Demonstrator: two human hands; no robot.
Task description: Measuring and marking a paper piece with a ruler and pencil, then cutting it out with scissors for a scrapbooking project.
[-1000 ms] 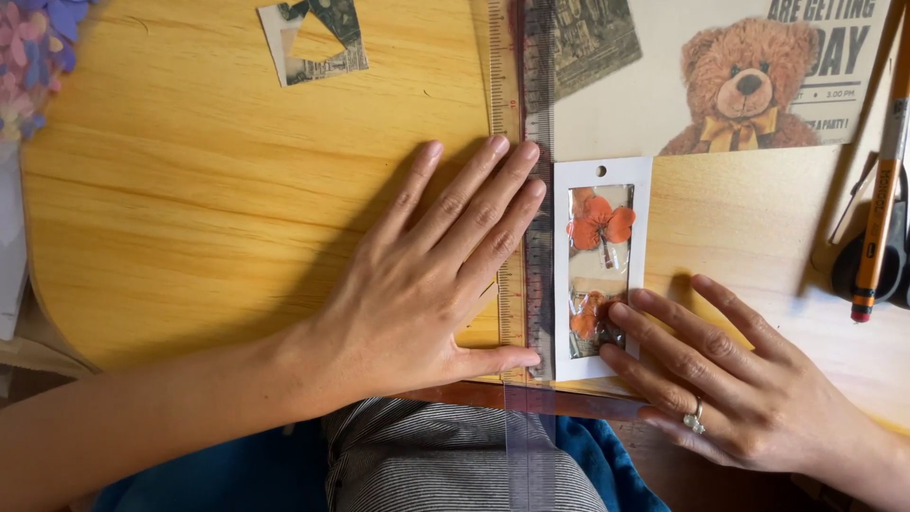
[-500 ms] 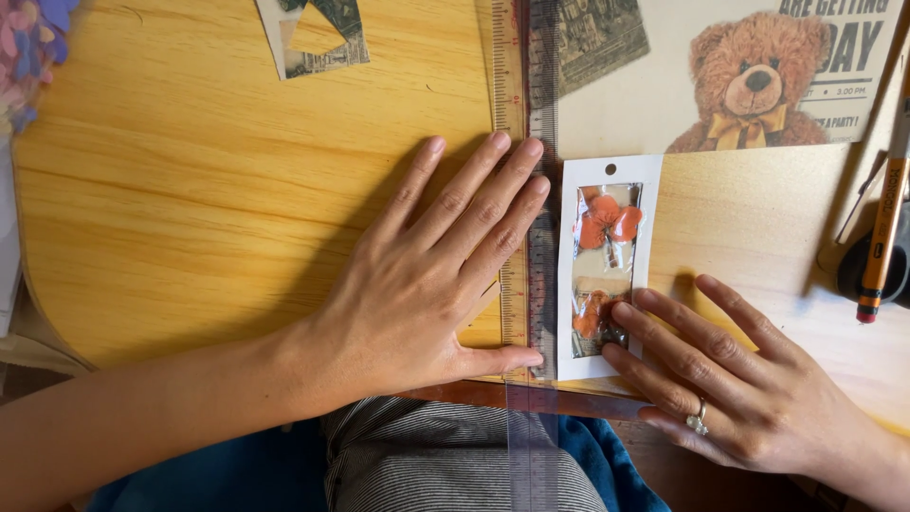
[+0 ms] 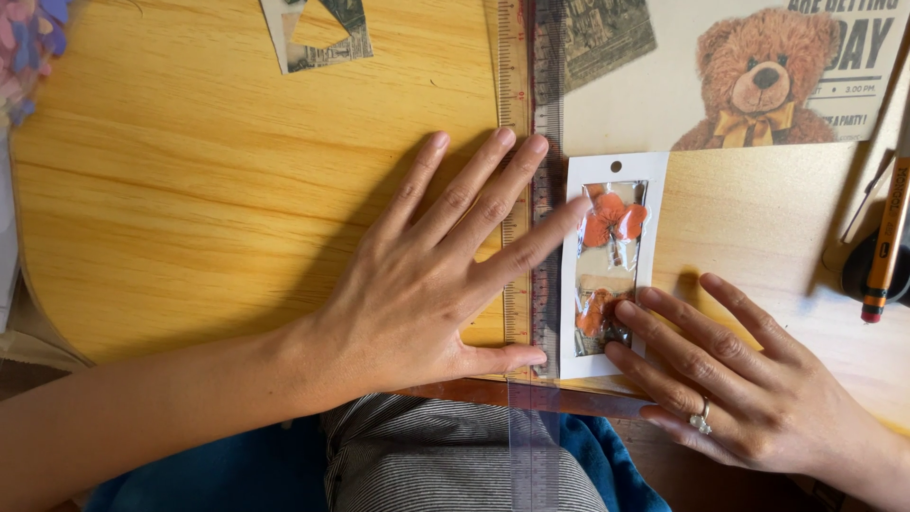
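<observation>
My left hand (image 3: 445, 275) lies flat with fingers spread on a clear plastic ruler (image 3: 536, 417) and a wooden ruler (image 3: 513, 76), pressing them onto the wooden table (image 3: 209, 190). Its index fingertip reaches the left edge of a white card bookmark (image 3: 607, 265) with orange pressed flowers behind a clear window. My right hand (image 3: 739, 389), wearing a ring, rests its fingertips on the lower right part of that bookmark. Both hands press flat and grip nothing.
A teddy bear card (image 3: 758, 76) lies at the top right, with a dark photo cutout (image 3: 602, 33) beside it. An orange pencil (image 3: 886, 237) lies at the right edge. A cut paper scrap (image 3: 318, 33) sits at the top, and pastel paper flowers (image 3: 28, 47) at the top left.
My left index finger has stretched right to touch the bookmark's edge. The bookmark and my right hand sit almost where they were.
</observation>
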